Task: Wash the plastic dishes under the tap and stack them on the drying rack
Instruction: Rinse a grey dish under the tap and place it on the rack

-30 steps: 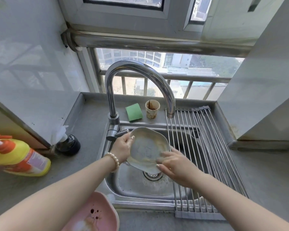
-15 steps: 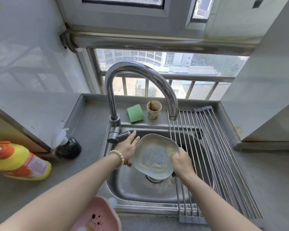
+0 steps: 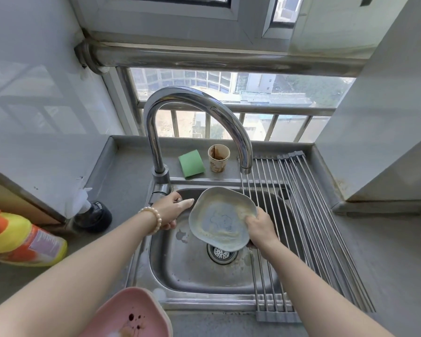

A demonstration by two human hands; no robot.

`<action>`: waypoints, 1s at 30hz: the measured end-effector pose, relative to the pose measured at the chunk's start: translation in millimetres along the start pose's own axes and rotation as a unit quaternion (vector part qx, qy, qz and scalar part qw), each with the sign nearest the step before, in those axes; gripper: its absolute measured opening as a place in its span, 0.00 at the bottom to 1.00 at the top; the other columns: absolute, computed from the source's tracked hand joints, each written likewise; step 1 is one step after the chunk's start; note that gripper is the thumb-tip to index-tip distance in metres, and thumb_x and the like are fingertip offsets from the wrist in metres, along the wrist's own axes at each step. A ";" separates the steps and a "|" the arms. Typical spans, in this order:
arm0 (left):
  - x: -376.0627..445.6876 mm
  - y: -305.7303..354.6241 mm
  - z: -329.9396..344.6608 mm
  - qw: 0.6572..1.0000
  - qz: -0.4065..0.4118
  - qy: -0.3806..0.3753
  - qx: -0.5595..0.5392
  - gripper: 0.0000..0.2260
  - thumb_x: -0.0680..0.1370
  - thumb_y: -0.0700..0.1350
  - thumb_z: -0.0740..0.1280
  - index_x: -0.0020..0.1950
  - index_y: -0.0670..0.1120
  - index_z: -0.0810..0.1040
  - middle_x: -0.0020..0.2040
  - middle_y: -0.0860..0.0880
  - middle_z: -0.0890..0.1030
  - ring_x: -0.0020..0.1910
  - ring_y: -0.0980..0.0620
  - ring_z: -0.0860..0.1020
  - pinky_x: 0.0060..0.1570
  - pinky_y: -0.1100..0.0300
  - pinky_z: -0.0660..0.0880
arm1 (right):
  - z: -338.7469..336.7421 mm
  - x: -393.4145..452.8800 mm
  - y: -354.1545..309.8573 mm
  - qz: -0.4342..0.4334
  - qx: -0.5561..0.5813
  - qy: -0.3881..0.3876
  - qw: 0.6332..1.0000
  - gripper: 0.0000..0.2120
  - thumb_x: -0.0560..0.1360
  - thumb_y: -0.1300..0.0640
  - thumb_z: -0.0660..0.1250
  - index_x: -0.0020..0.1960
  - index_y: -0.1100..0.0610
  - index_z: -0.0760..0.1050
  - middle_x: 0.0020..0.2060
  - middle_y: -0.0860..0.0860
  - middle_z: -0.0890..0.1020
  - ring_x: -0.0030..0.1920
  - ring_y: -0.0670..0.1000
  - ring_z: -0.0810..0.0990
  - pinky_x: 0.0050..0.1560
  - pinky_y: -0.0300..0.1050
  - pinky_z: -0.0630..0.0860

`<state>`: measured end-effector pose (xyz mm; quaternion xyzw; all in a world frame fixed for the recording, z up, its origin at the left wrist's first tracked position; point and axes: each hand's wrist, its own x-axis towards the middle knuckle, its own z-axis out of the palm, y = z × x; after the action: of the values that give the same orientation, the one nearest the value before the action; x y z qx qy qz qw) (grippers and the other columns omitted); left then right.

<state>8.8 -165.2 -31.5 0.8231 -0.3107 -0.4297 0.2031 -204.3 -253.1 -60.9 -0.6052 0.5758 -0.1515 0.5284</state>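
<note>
Right hand [image 3: 260, 223] on smeared blue dish [image 3: 220, 217] — above sink [image 3: 180, 271].

Your pale blue plate [image 3: 220, 218] tilts over the sink [image 3: 192, 276], smeared; the stained pink plate [image 3: 131, 314] sits at its front-left corner.

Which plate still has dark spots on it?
The pink plate at the bottom edge has dark splatters. The pale blue plate held by the right hand shows none.

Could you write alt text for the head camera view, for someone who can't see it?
A right hand holds a soiled pale blue dish over a steel sink, while the left hand reaches for the tap lever.
</note>
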 end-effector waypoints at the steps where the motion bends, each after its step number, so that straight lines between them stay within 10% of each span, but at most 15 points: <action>1: -2.9 -4.2 0.7 1.000 -0.002 -0.001 0.004 0.20 0.78 0.61 0.60 0.55 0.45 0.71 0.28 0.46 0.73 0.20 0.54 0.67 0.19 0.65 0.62 | -0.3 -1.3 -0.5 -0.003 0.000 -0.004 1.000 0.08 0.76 0.60 0.59 0.52 0.57 0.75 0.44 0.53 0.81 0.45 0.56 0.80 0.47 0.55 0.79; 10: -10.5 2.0 34.9 0.987 0.092 0.116 0.057 0.18 0.78 0.60 0.60 0.43 0.47 0.76 0.35 0.49 0.80 0.36 0.49 0.79 0.34 0.58 0.74 | -11.7 -2.9 -2.9 -0.019 -0.064 0.031 0.997 0.05 0.74 0.59 0.66 0.41 0.50 0.74 0.38 0.50 0.81 0.41 0.53 0.80 0.43 0.52 0.78; 18: -6.2 -0.5 79.3 0.924 -0.043 -0.040 -0.379 0.05 0.80 0.41 0.62 0.54 0.45 0.76 0.47 0.44 0.80 0.40 0.47 0.79 0.40 0.50 0.78 | -18.4 -9.2 -28.3 -0.105 -0.172 0.066 0.977 0.23 0.81 0.51 0.57 0.29 0.55 0.64 0.24 0.49 0.69 0.27 0.49 0.67 0.28 0.45 0.60; 24: -6.2 3.5 78.4 0.932 0.024 0.028 -0.361 0.05 0.80 0.41 0.63 0.45 0.44 0.76 0.44 0.41 0.80 0.43 0.45 0.78 0.48 0.49 0.77 | -20.9 -14.5 -35.7 -0.159 -0.352 0.104 0.916 0.14 0.83 0.53 0.52 0.45 0.56 0.73 0.34 0.49 0.76 0.36 0.52 0.74 0.27 0.41 0.60; 30: -12.1 8.9 77.5 0.926 0.052 0.037 -0.372 0.11 0.78 0.31 0.60 0.46 0.47 0.74 0.41 0.47 0.78 0.39 0.53 0.76 0.43 0.59 0.74 | -24.3 -19.1 -34.2 -0.293 -0.248 0.160 0.909 0.16 0.75 0.68 0.65 0.62 0.62 0.76 0.48 0.54 0.78 0.47 0.50 0.77 0.49 0.33 0.67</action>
<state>-64.1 -168.6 -61.6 0.6862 -0.1629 -0.4725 0.5285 -210.8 -255.6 -15.3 -0.8257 0.4690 -0.2465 0.1937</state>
